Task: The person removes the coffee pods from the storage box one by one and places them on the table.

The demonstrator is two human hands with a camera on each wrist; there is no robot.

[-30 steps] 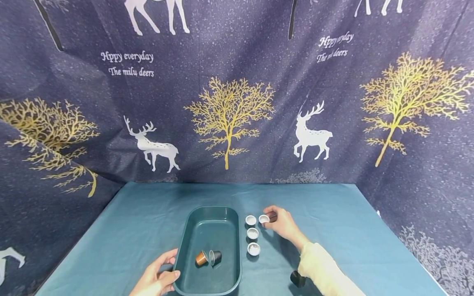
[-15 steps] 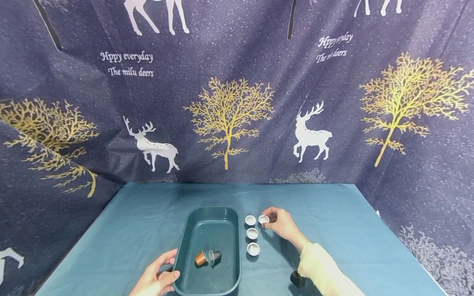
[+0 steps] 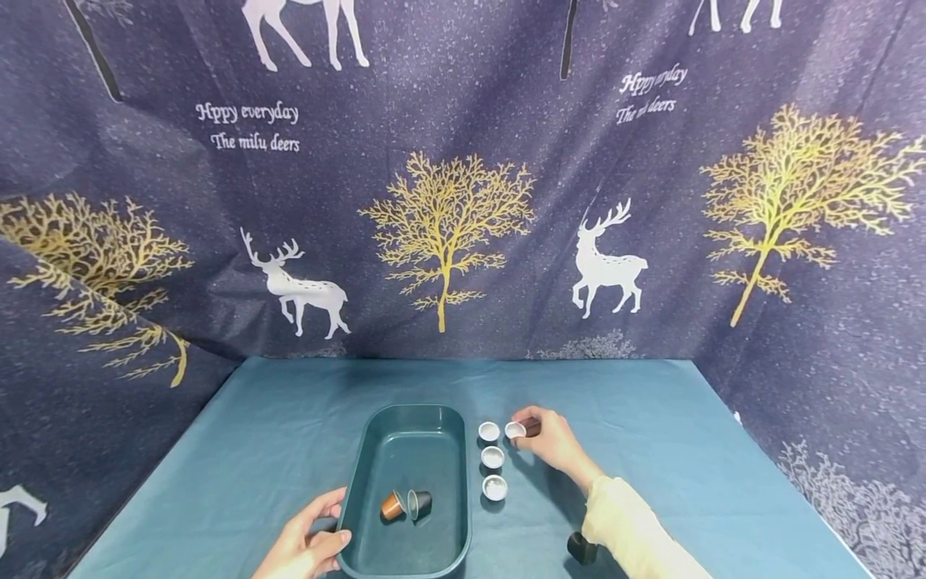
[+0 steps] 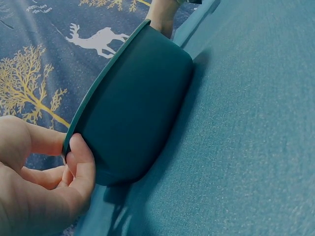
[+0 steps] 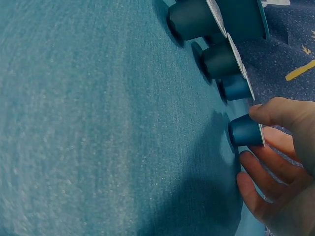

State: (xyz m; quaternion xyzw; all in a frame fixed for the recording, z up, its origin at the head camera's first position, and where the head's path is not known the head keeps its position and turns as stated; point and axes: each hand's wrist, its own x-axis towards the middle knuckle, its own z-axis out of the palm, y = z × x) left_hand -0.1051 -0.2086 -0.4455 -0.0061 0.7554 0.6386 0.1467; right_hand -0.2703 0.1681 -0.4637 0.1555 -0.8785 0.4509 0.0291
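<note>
I see the tray (image 3: 415,454) in one plain dark green-teal, with an orange capsule (image 3: 391,506) and a black capsule (image 3: 424,504) in it. The tablecloth (image 3: 637,450) is a lighter blue-teal, also plain. In my right wrist view, the pinched capsule (image 5: 245,131) has a blue body, and so has the farthest row capsule (image 5: 235,88); the two nearer row capsules (image 5: 222,60) look dark green. Their tops appear to me silvery white. The sleeve (image 3: 637,531) is pale yellow. The hanging cloth (image 3: 470,96) is dark purplish blue with white specks, carrying golden trees (image 3: 444,241), white deer (image 3: 611,269) with dark-spotted backs, and white letters (image 3: 247,112).
</note>
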